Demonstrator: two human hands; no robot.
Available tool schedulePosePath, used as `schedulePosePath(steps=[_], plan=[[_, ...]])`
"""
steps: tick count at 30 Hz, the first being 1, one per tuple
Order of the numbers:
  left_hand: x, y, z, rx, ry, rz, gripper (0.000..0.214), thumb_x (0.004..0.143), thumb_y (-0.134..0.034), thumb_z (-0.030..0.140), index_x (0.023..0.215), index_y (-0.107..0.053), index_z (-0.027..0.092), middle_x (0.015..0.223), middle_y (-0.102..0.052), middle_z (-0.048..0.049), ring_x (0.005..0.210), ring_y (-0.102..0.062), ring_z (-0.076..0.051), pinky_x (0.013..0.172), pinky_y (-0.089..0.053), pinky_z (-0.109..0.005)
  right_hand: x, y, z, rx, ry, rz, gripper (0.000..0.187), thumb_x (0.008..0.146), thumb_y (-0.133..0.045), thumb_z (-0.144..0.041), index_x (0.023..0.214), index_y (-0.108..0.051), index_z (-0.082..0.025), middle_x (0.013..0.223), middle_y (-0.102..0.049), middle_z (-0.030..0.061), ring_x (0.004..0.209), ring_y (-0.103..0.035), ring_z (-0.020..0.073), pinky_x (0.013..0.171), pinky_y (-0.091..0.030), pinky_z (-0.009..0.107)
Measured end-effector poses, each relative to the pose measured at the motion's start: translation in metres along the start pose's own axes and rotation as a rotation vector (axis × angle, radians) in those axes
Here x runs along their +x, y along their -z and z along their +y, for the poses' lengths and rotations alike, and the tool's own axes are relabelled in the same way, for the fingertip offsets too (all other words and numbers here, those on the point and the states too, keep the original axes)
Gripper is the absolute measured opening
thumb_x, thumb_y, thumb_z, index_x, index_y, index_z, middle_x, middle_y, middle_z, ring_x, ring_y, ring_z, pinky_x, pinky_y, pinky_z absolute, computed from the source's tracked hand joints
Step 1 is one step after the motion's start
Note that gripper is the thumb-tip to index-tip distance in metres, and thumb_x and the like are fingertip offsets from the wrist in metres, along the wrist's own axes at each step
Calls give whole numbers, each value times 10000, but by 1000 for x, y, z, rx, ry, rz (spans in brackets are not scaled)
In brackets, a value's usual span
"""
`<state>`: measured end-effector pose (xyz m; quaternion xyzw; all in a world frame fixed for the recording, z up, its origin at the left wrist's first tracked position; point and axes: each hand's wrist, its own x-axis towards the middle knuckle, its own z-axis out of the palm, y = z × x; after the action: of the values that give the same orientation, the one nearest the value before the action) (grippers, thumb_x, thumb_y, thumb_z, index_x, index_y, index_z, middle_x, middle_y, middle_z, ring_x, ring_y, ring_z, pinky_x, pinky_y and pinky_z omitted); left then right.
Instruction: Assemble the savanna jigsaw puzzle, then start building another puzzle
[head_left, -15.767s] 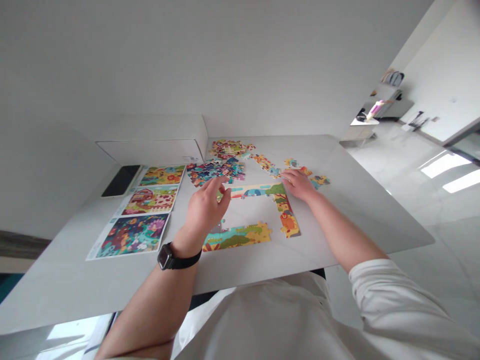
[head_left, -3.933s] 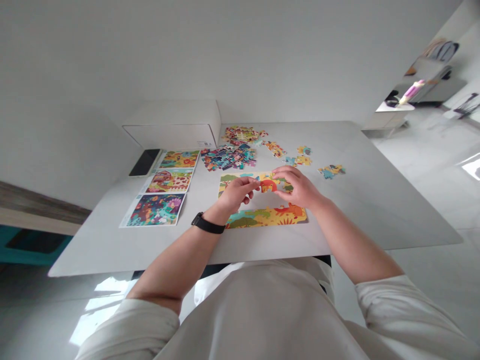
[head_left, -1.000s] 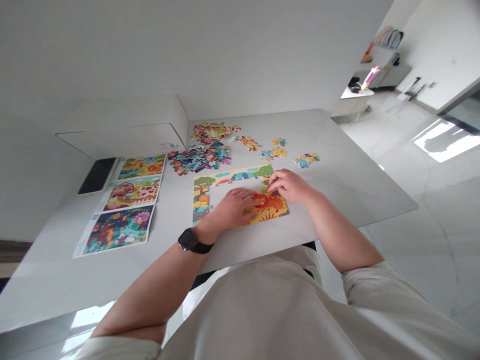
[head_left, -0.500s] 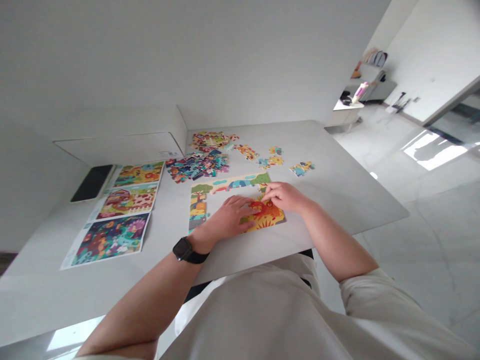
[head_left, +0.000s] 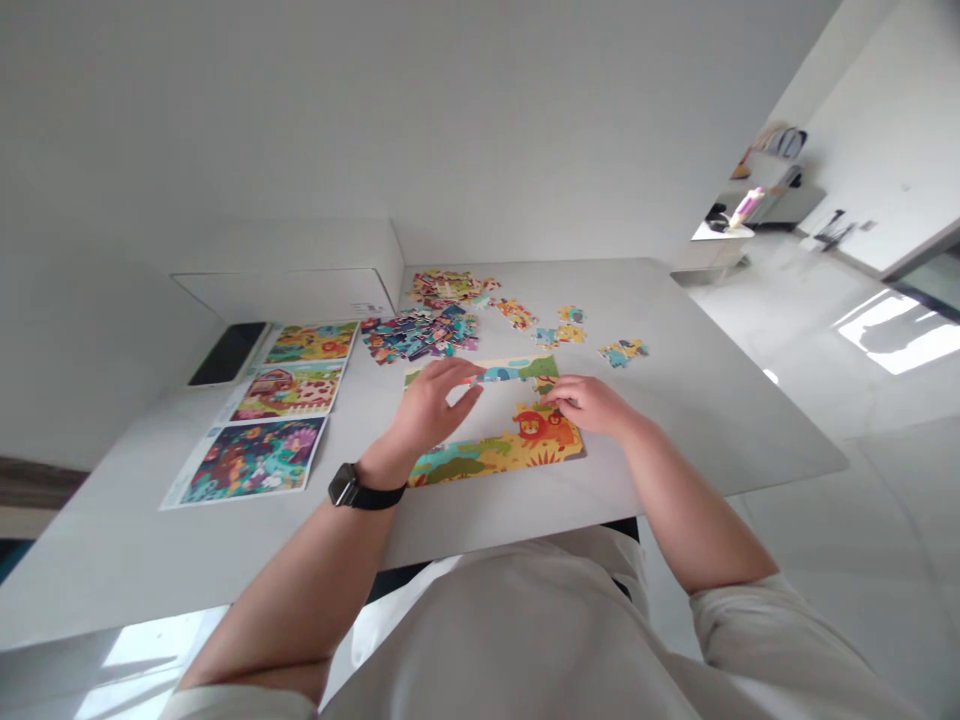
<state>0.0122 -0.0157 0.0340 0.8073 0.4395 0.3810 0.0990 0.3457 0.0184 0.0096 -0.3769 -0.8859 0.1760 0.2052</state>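
Note:
A partly assembled jigsaw puzzle (head_left: 491, 458) lies on the table in front of me, its border joined around a bare middle. Red lions on yellow show at its right side. My left hand (head_left: 431, 408) is over the puzzle's left side, thumb and fingers apart, with nothing visible between them; it hides much of that side. At the right edge, above the lions, the bent fingers of my right hand (head_left: 591, 405) close on a puzzle piece (head_left: 543, 385), partly hidden by the fingertips.
Heaped loose pieces (head_left: 420, 333) lie behind the puzzle, and a few joined pieces (head_left: 622, 352) sit to the right. On the left are a sheet with three printed pictures (head_left: 289, 390), a black phone (head_left: 229, 353) and a white box (head_left: 300, 293) by the wall.
My left hand has lifted off the lions and moved left across the puzzle, uncovering its lower edge. My right hand stays at the right edge. The view has shifted slightly.

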Motion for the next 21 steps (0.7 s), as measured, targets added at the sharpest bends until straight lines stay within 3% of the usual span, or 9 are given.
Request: schedulePosePath(steps=[4, 8, 11, 21], plan=[[5, 28, -13, 23, 266, 188, 298, 1052, -596, 390, 1165, -801, 204, 1046, -798, -71, 836, -693, -180, 766, -564, -290, -1, -5, 3, 14, 3, -3, 387, 981, -597, -64, 1112, -887, -285, 1104, -850, 62, 1054, -796, 238, 930, -599, 364], [6, 42, -20, 42, 392, 261, 258, 1019, -605, 361, 1045, -804, 199, 910, -776, -39, 748, -632, -160, 699, -497, -264, -1, -8, 4, 25, -31, -8, 340, 1010, -608, -130, 1126, -887, -287, 1114, -845, 65, 845, -764, 199, 821, -577, 343], [6, 42, -22, 46, 388, 263, 247, 1018, -601, 348, 1028, -798, 199, 897, -772, -35, 734, -615, -160, 703, -483, -268, -1, -8, 3, 42, -36, -1, 321, 1010, -614, -144, 1120, -885, -277, 1101, -834, 65, 724, -694, 160, 744, -531, 313], [3, 34, -20, 130, 191, 147, 293, 1092, -555, 370, 1090, -793, 198, 1001, -788, -73, 730, -611, -169, 745, -482, -299, 2, -4, 10, 43, -123, 127, 276, 1017, -618, -172, 1075, -873, -263, 1017, -808, 53, 756, -677, 168, 721, -502, 289]])
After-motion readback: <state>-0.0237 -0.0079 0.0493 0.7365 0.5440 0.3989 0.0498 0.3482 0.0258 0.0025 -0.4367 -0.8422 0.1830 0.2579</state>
